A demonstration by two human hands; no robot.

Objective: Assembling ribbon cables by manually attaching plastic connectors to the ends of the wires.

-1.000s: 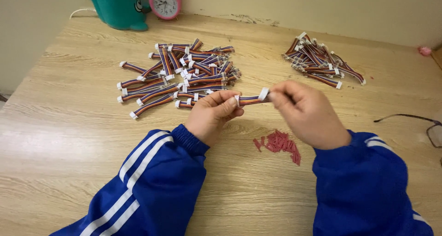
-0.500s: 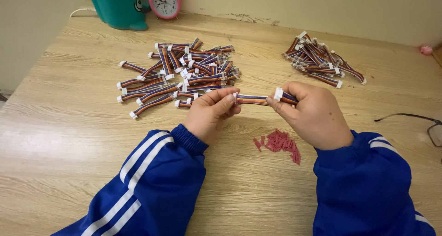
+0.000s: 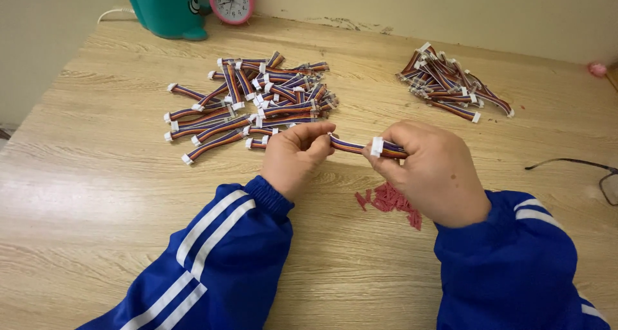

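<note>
Pinching striped cable (image 3: 351, 145) between left hand (image 3: 293, 157), right hand (image 3: 431, 169) (knuckles up).

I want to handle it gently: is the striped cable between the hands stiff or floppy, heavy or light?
The striped cable probably bends easily, being thin ribbon-like wire. It looks light: the left hand and right hand hold it by fingertips only. Unlikely to roll, being flat.

The pale wood-grain desk (image 3: 116, 195) looks smooth, with a soft sheen where light falls. The short striped ribbon cable (image 3: 353, 145) has glossy plastic insulation and a matt white plastic connector (image 3: 376, 146). The blue sleeves with white stripes (image 3: 219, 259) are smooth, faintly shiny cloth. The teal container (image 3: 168, 8) and round pink clock (image 3: 232, 1) look like glossy plastic.
</note>
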